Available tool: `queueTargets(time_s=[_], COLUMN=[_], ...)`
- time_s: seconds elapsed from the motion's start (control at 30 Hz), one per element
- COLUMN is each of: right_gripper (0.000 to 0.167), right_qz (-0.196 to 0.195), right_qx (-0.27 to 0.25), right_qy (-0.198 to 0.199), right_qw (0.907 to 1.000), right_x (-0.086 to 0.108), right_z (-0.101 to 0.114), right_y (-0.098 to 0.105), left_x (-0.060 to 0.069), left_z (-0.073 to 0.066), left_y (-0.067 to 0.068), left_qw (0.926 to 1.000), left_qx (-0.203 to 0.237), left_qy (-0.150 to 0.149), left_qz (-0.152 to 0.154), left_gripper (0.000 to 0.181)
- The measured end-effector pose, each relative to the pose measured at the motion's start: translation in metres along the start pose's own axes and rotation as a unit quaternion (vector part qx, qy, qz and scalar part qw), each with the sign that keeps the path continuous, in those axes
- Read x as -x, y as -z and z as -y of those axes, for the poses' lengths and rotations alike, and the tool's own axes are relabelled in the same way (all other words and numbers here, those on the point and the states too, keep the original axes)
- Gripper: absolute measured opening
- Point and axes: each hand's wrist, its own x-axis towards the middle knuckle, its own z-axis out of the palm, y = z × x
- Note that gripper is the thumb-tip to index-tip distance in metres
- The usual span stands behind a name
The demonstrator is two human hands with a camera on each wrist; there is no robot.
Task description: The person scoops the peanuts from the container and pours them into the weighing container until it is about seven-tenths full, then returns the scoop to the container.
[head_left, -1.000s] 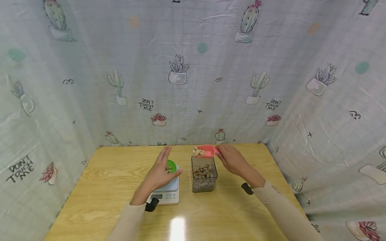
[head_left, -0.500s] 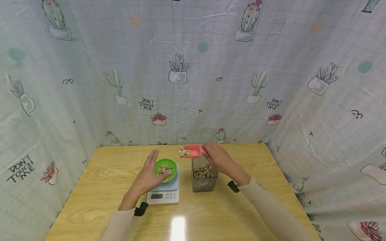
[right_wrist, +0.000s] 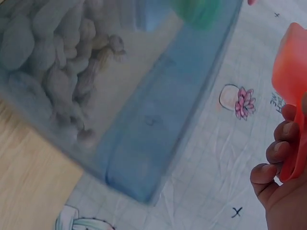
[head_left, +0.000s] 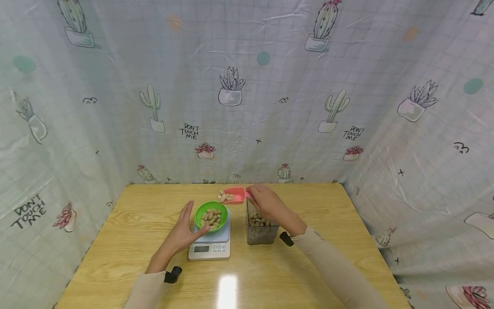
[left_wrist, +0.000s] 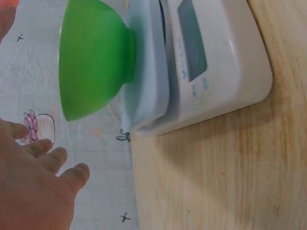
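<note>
My right hand point(head_left: 268, 204) grips the handle of a red scoop point(head_left: 236, 195), which carries several peanuts point(head_left: 223, 197) at its front end. The scoop is held in the air, its tip near the far right rim of a green bowl point(head_left: 198, 212). Peanuts point(head_left: 211, 218) lie in that bowl, which stands on a white kitchen scale point(head_left: 210, 253). My left hand point(head_left: 179, 236) is beside the bowl on its left, fingers spread and thumb across the near rim; whether it touches is unclear. In the left wrist view the fingers point(left_wrist: 53, 158) are apart from the bowl point(left_wrist: 93, 57).
A clear grey plastic bin point(head_left: 262, 236) of peanuts stands right of the scale, under my right forearm. The wooden table point(head_left: 146, 223) is bordered by a cactus-print curtain point(head_left: 247, 141) at the back and sides.
My right hand has carried the loaded scoop leftward from above the bin toward the bowl. My left hand has drawn back left and nearer to me, uncovering the bowl.
</note>
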Motion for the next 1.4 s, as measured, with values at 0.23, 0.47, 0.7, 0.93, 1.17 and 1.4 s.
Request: queueTargets(time_s=[0.23,0.47,0.7,0.93,1.17,1.4], right_gripper=[0.027,0.026,0.022,0.021,0.020,0.019], right_qz=[0.058,0.082,0.109,0.116,0.132,0.144], right_qx=[0.013,0.035,0.065,0.077,0.092,0.137], right_qy=[-0.028,-0.029,-0.030,-0.026,0.002,0.016], right_qw=[0.9978,0.9956,0.9915,0.9899,0.9869,0.9798], right_x=[-0.004,-0.006,-0.005,-0.008,-0.013,-0.019], right_z=[0.007,0.014,0.019,0.022,0.025,0.032], right_y=[-0.008,-0.013,-0.016,-0.019,-0.022,-0.026], left_x=[-0.007,-0.012,-0.014,-0.016,-0.017,-0.015], left_z=[0.007,0.011,0.014,0.015,0.014,0.015], left_y=[-0.010,-0.016,-0.022,-0.025,-0.027,-0.027], left_qw=[0.9993,0.9987,0.9980,0.9980,0.9974,0.9978], left_qx=[0.026,0.030,0.025,0.022,0.026,0.030], left_qy=[0.017,0.021,0.035,0.035,0.043,0.035], left_qz=[0.021,0.034,0.047,0.048,0.051,0.047], left_gripper=[0.110,0.111,0.110,0.112,0.114,0.115])
